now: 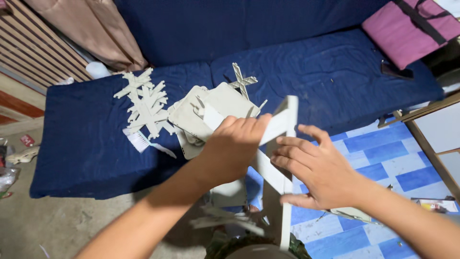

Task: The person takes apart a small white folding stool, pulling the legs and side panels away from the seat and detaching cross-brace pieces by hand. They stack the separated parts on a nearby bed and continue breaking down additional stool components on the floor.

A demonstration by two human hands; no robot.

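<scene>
Your left hand (235,146) fingers are clamped on the white panel frame (280,168) w/ right hand (318,172) fingers spread flat on its edge, just in front of the blue sofa (306,72); keep both pieces square, press evenly.

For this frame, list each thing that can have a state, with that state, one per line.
left hand: closed around the upper bar of the white frame.
right hand: fingers spread, pressed flat against the frame's side.
white frame: held upright, partly assembled.
flat panels: stacked loosely on the mattress.
cross-shaped connectors: piled loose, unattached.
small brush: lying flat.
blue mattress: sheet wrinkled.
pink bag: closed, lying flat.
</scene>
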